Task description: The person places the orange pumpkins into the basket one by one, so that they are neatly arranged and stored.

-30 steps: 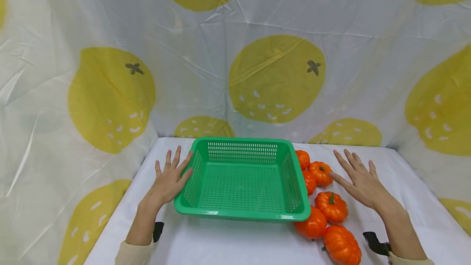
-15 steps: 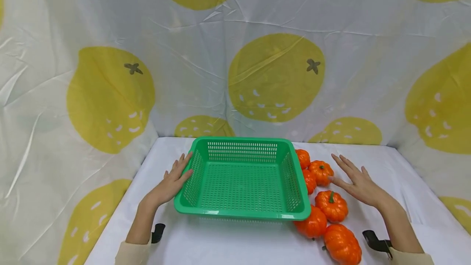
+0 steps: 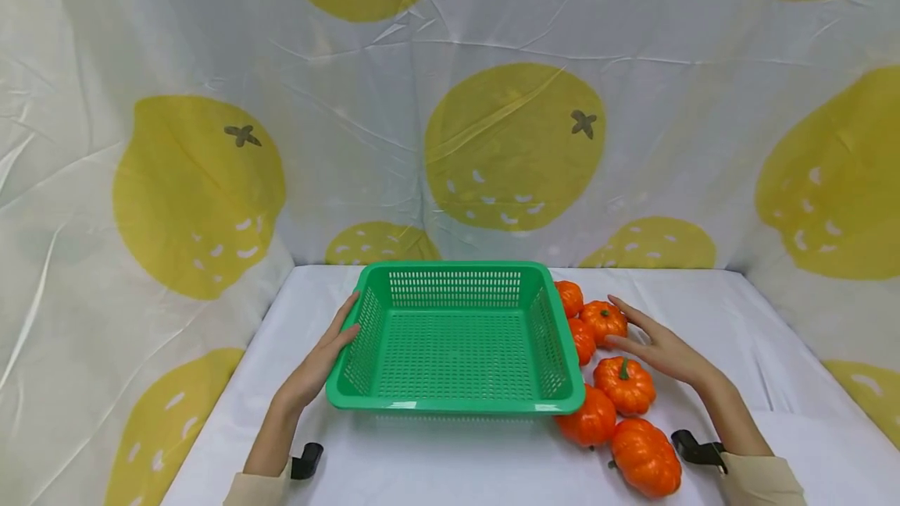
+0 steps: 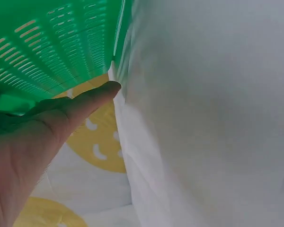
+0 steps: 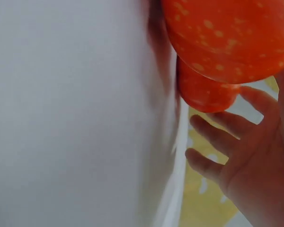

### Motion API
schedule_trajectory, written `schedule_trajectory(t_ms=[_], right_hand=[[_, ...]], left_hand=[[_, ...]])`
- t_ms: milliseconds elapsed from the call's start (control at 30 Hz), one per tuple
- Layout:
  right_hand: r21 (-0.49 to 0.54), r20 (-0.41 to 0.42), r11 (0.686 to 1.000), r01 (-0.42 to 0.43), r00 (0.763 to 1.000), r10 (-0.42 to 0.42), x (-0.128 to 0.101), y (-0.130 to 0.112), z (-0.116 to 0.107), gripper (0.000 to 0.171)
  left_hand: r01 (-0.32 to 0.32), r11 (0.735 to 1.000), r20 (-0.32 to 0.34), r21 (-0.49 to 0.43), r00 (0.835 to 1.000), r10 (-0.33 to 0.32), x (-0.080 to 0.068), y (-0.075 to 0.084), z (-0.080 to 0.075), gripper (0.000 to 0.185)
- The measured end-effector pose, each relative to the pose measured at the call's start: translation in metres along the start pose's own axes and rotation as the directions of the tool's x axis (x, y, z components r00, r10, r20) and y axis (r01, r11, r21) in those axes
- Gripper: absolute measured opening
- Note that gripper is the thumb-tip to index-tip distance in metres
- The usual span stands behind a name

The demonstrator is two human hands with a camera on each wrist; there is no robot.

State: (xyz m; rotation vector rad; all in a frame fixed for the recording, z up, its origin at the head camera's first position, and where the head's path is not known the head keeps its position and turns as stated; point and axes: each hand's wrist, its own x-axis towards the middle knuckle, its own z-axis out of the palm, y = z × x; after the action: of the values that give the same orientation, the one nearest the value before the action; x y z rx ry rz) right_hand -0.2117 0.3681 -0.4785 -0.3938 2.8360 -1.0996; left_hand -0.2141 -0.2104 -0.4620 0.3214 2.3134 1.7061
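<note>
Though empty — green slotted basket (image 3: 455, 343)

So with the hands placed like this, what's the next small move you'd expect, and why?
Probably the right hand curling round the pumpkin under its fingers. That hand lies open, reaching over the cluster beside the green basket. The left hand rests flat against the basket's left wall, seemingly steadying it, and the basket holds nothing yet.
</note>
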Motion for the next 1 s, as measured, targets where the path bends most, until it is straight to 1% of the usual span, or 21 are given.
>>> schedule_trajectory(t_ms=[100,200,333,667,867,1000], right_hand=[[-0.005,-0.021,1.000,0.024,0.999,-0.024,0.004,0.003,0.005,0.076],[-0.019,-0.043,1.000,0.021,0.999,-0.022,0.006,0.004,0.006,0.076],[-0.012,-0.060,1.000,0.007,0.998,-0.008,0.008,0.006,0.009,0.074],[-0.010,-0.096,1.000,0.022,0.995,-0.023,0.005,0.005,0.011,0.069],[-0.013,-0.113,1.000,-0.006,0.994,0.004,0.003,0.000,0.001,0.071],[-0.033,-0.133,0.999,-0.004,0.991,-0.001,0.002,-0.005,-0.007,0.071]], left_hand=[[0.003,0.997,-0.015,-0.073,1.000,-0.004,0.000,-0.003,0.003,0.059],[0.009,0.991,-0.015,-0.135,1.000,-0.011,0.001,-0.006,0.004,0.059],[0.008,0.983,-0.013,-0.182,1.000,-0.010,0.003,-0.008,0.006,0.059],[-0.003,0.982,-0.014,-0.187,1.000,0.001,0.004,-0.011,0.007,0.059],[-0.014,0.978,-0.005,-0.208,1.000,0.014,0.005,-0.010,0.008,0.060],[-0.012,0.979,-0.003,-0.204,1.000,0.011,0.005,-0.009,0.008,0.060]])
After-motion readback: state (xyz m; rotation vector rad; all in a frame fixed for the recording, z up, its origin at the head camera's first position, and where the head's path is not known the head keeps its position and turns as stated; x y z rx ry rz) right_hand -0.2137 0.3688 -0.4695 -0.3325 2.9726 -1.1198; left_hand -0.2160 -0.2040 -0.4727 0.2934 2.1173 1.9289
